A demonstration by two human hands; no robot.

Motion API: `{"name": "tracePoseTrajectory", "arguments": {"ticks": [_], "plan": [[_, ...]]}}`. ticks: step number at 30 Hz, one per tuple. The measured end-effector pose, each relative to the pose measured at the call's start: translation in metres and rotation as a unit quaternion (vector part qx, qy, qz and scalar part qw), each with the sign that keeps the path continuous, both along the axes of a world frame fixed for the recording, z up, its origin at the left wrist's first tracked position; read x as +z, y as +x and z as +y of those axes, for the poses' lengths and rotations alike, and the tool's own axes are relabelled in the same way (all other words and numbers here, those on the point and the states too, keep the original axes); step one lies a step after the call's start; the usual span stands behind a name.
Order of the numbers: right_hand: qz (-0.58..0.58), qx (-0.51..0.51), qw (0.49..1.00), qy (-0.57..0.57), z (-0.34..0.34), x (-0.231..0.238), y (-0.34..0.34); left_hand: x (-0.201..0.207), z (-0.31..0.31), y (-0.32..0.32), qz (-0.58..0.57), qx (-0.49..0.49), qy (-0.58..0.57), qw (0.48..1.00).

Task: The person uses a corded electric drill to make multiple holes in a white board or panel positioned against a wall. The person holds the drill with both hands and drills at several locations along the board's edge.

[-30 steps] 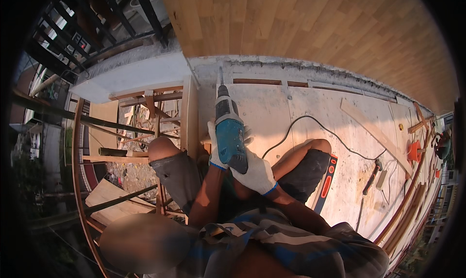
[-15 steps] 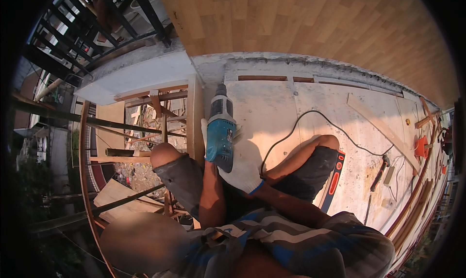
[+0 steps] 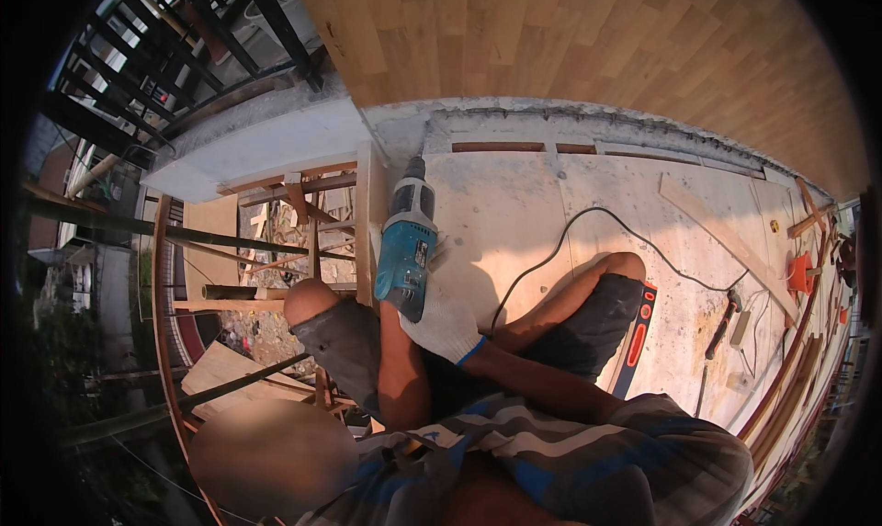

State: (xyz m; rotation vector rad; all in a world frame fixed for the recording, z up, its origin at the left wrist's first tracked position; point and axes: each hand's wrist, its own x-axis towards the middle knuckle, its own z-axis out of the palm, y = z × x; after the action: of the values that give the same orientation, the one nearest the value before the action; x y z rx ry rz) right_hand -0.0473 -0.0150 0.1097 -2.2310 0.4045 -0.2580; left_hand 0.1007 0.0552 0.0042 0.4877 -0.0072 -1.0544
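A teal and grey power drill (image 3: 404, 255) is held out in front of me, its chuck pointing away. The thin bit reaches the grey concrete edge (image 3: 404, 126) at the foot of the wood-patterned surface; whether its tip is inside the concrete is hard to tell. My right hand (image 3: 446, 328), in a white knit glove with a blue cuff, is closed round the rear grip. My left hand (image 3: 441, 248) is mostly hidden beneath the drill body; only gloved fingers show along its side, closed around it.
A black cord (image 3: 588, 211) curves across the pale boards (image 3: 514, 204). By my right knee lies a black and red spirit level (image 3: 636, 333). A loose plank (image 3: 726, 246), another corded tool (image 3: 721, 326) and an orange container (image 3: 799, 273) are at right. Left, an open timber frame (image 3: 312, 223) drops to rubble.
The rear of the drill has swung slightly left, and my right hand moved with it. The bit end stays near the same spot on the concrete.
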Motion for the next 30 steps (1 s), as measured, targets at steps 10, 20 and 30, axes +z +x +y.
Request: {"name": "tracePoseTrajectory", "arguments": {"ticks": [10,20,30], "plan": [[0.003,0.023,0.997,-0.077,0.013,0.006,0.017,-0.005,0.02,0.017,-0.002,0.008,0.026,1.0],[0.01,0.001,1.0,0.011,-0.005,0.01,0.007,-0.018,-0.015,0.039,0.018,-0.015,0.041,0.999],[0.125,0.006,0.992,-0.022,-0.078,0.008,-0.049,-0.046,-0.065,-0.016,0.068,0.09,0.09,0.99]]}}
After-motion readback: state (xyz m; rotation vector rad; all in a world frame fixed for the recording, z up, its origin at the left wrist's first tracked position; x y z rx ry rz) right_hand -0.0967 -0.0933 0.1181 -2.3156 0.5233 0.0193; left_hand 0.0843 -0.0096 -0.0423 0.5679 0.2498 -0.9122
